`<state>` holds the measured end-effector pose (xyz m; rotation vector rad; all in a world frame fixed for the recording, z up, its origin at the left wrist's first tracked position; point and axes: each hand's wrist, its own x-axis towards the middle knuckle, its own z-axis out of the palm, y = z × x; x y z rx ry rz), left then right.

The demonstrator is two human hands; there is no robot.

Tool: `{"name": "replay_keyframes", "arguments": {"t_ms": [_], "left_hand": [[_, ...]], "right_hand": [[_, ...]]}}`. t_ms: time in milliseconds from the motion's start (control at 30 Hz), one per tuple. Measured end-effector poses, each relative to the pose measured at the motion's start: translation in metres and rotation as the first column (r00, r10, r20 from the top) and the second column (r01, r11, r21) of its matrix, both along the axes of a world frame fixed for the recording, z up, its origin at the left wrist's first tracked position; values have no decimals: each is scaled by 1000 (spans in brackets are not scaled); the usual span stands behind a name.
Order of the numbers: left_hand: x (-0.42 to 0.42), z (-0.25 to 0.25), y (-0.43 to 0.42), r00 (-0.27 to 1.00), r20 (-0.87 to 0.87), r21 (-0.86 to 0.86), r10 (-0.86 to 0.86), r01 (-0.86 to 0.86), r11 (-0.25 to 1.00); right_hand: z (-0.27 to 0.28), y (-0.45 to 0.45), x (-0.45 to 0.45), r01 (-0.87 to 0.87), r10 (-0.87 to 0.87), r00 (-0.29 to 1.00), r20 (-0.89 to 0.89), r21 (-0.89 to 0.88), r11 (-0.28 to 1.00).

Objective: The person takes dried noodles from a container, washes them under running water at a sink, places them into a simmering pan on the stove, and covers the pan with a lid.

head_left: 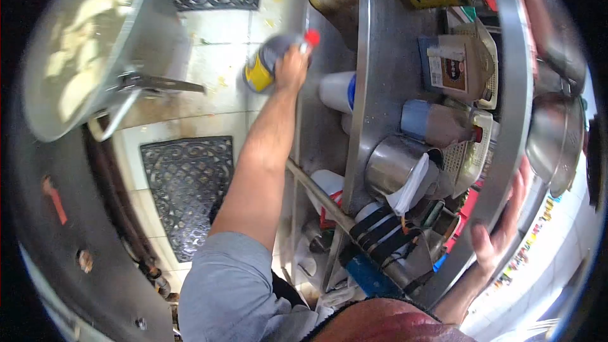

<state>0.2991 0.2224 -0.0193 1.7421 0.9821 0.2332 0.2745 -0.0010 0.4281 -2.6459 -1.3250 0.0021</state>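
My left hand (pixel 292 66) is stretched out low between the stove side and the steel shelving. Its fingers are wrapped round the handle of a dark jug (pixel 272 50) with a yellow label and a red cap, somewhat blurred. Below the jug are pale floor tiles (pixel 218 57). On the far right, my right hand (pixel 500 228) rests against the steel table edge (pixel 468 266), its thumb apart from its stretched fingers.
A large pot (pixel 155 38) with pale pieces in liquid stands at upper left. Black mats (pixel 190 183) lie on the floor. Shelves hold a metal pot (pixel 389 168), a brown bottle (pixel 437 123), a white tub (pixel 335 90) and baskets (pixel 465 161). Metal bowls (pixel 554 139) are at right.
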Motion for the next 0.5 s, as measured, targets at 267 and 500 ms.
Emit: {"name": "replay_keyframes", "arguments": {"t_ms": [267,500], "left_hand": [[-295,82,-69,938,-334,9,92,-95,995],[-562,170,-160,874,-448,-62,186,-238,969]], "right_hand": [[15,7,-3,-90,91,995,48,-10,996],[13,1,-5,-146,133,979,154,74,986]]}}
